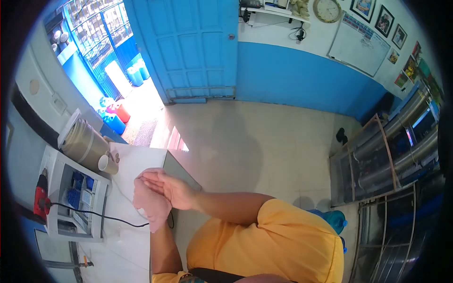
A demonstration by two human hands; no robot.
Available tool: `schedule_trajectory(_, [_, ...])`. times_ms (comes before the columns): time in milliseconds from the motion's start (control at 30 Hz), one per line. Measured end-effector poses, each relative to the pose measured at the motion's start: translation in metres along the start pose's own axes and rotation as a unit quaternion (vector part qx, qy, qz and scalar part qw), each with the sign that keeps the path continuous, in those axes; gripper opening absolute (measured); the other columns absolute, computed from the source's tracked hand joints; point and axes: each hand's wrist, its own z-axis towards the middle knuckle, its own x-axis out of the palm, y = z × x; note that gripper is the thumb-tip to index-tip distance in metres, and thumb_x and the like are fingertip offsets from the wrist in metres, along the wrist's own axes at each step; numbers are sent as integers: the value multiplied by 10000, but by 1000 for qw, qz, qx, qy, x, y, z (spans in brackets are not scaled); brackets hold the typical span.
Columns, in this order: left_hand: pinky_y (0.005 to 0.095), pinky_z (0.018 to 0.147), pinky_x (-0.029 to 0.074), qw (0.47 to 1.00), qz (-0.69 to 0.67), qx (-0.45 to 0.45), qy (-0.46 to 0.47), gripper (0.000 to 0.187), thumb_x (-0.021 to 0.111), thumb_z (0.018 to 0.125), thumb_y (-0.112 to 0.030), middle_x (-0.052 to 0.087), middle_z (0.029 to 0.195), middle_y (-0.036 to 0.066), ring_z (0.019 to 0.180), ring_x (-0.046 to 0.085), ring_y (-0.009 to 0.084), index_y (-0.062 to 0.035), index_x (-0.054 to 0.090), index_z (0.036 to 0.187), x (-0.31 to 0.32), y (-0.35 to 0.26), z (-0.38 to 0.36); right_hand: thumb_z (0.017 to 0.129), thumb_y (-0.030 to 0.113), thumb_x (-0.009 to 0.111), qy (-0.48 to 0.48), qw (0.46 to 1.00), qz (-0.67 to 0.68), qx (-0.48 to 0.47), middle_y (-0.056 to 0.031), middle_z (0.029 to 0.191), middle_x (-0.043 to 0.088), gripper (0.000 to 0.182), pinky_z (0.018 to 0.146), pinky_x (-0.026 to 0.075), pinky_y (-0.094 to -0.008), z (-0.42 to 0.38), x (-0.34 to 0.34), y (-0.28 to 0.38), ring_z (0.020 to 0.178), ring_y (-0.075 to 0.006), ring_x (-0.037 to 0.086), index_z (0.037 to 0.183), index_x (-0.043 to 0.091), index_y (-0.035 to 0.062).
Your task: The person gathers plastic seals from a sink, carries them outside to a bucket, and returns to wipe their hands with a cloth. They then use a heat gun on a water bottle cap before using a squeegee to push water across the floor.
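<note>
The biggest thing here is the white surface (127,254), and the person works close to its edge, so a thing that slips from the hands may fall to the floor (283,137). On this surface is a white rack (106,207) with blue items inside, and beside it a red tool (41,200). If the arm pulls the black cord (111,218), which passes very near to the wrist, I think the tool can be dragged along. The pink cloth (153,203) lies over the left hand, near the edge; it looks loose at the lower end, so it may slide off or catch the cord. This cloth hides the left hand, and I cannot tell if it is open or closed. The right hand (177,192) has its fingers half bent against the cloth; whether they grip it, I cannot tell. Smallest is the cup (107,164), which a wide elbow movement could perhaps knock.
</note>
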Motion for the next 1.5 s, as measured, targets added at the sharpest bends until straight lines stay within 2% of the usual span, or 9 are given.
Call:
schedule_trajectory(133, [381, 720, 494, 790, 581, 123, 150, 98, 585, 865, -113, 629, 885, 119, 870, 604, 282, -27, 592, 914, -19, -28, 13, 970, 167, 549, -69, 947, -313, 11, -87, 1310, 541, 490, 1066, 371, -359, 4, -37, 36, 1157, -175, 527, 1414, 383, 42])
schedule_trajectory(233, [349, 715, 510, 904, 294, 245, 192, 111, 517, 845, -67, 613, 934, 112, 896, 622, 290, -48, 603, 912, -19, -20, 24, 968, 187, 570, 7, 958, -287, -28, -44, 1536, 199, 791, 1083, 342, -371, 4, -27, 35, 1334, -180, 335, 1543, 28, 147])
schedule_trajectory(400, [328, 802, 493, 790, 550, 229, 144, 185, 609, 807, -116, 606, 1086, 93, 977, 615, 277, -67, 626, 985, -14, -52, 26, 981, 179, 550, -8, 858, -506, 91, -37, 1201, 581, 366, 958, 433, -282, 19, -3, 86, 1096, -101, 526, 1289, 509, -16])
schedule_trajectory(567, [335, 921, 444, 945, 236, 147, 173, 355, 726, 767, -152, 579, 1207, 120, 1074, 584, 279, -82, 632, 1103, -72, 19, 26, 984, 192, 530, 17, 776, -619, -118, -22, 992, 628, 226, 806, 476, -262, 30, 37, 144, 907, -93, 567, 1084, 596, 1])
schedule_trajectory(833, [372, 1043, 362, 961, 66, 144, 225, 779, 766, 794, -222, 471, 1349, 151, 1254, 447, 227, -55, 331, 1418, -22, 15, 26, 933, 90, 529, 317, 522, -782, 123, -48, 980, 632, 177, 804, 470, -263, 53, 105, 166, 903, -97, 573, 1078, 593, 11])
schedule_trajectory(1067, [287, 779, 521, 922, -191, -145, 303, 358, 689, 887, -243, 567, 1060, 71, 958, 588, 151, -40, 524, 1130, 5, 49, 44, 892, 146, 586, 177, 680, -711, 42, -58, 846, 619, 207, 633, 480, -297, 96, 60, 180, 731, -115, 568, 1030, 599, -7])
schedule_trajectory(1300, [346, 818, 539, 822, -441, -324, 155, 507, 528, 944, -501, 560, 1061, 74, 933, 596, 179, -59, 489, 1189, 37, 60, 50, 873, 119, 592, 128, 476, -825, -277, -114, 925, 616, 107, 723, 491, -349, 65, -12, 156, 831, -256, 607, 951, 606, 46])
schedule_trajectory(1400, [389, 823, 537, 741, -523, -398, 137, 451, 505, 961, -475, 557, 1025, 73, 936, 584, 200, -76, 476, 1171, 47, 34, 40, 865, 118, 599, 82, 678, -730, -33, -114, 1023, 604, 97, 780, 492, -381, 10, -28, 143, 960, -269, 585, 930, 608, 47])
schedule_trajectory(1500, [397, 822, 536, 773, -497, -377, 112, 327, 525, 967, -353, 565, 988, 73, 916, 584, 211, -88, 473, 1152, 53, 55, 37, 876, 86, 588, 353, 395, -834, -156, -92, 1065, 589, 144, 886, 467, -385, -22, -22, 144, 1087, -204, 548, 1012, 569, 43])
